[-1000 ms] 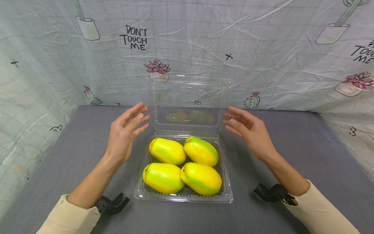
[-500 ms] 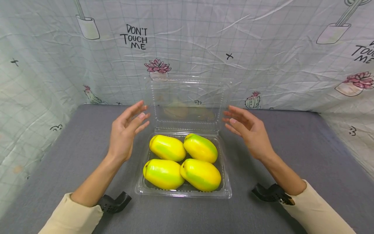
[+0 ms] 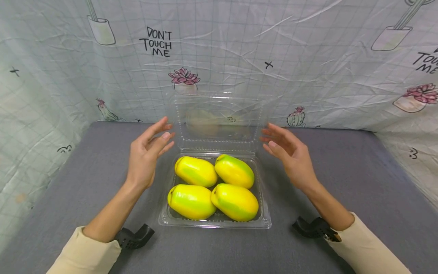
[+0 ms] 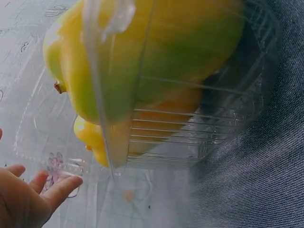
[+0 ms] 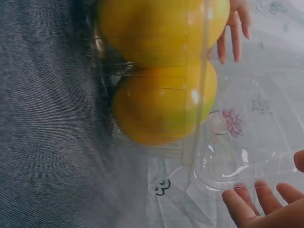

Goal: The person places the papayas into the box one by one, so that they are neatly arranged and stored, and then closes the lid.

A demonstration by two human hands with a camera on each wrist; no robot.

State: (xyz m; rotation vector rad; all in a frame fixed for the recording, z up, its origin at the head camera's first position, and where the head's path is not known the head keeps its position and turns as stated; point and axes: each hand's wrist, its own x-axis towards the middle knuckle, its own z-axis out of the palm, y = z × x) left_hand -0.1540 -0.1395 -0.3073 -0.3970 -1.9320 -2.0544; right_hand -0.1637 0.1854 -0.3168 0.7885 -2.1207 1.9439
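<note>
A clear plastic clamshell box (image 3: 215, 224) stands on the grey cloth with its lid (image 3: 219, 118) raised at the back. Several oval, yellow-green fruits (image 3: 236, 201) lie in the base in two rows, with stubby stem ends. My left hand (image 3: 145, 156) is beside the lid's left edge, fingers spread and fingertips close to the plastic. On the other side, my right hand (image 3: 294, 154) mirrors it, its fingertips right at the lid's right edge in the head view. In the right wrist view the fingers (image 5: 237, 209) overlap the lid's corner. Neither hand grips anything.
Grey cloth (image 3: 342, 182) covers the tabletop around the box. A pale curtain (image 3: 222, 49) printed with potted plants and lettering hangs behind and along the sides. Black wrist mounts (image 3: 135, 236) are worn at both sleeve cuffs.
The box and fruits have shifted slightly up the head view. The lid looks shorter there, and the fruit reflections in it have moved up. Both hands stay nearly in place.
</note>
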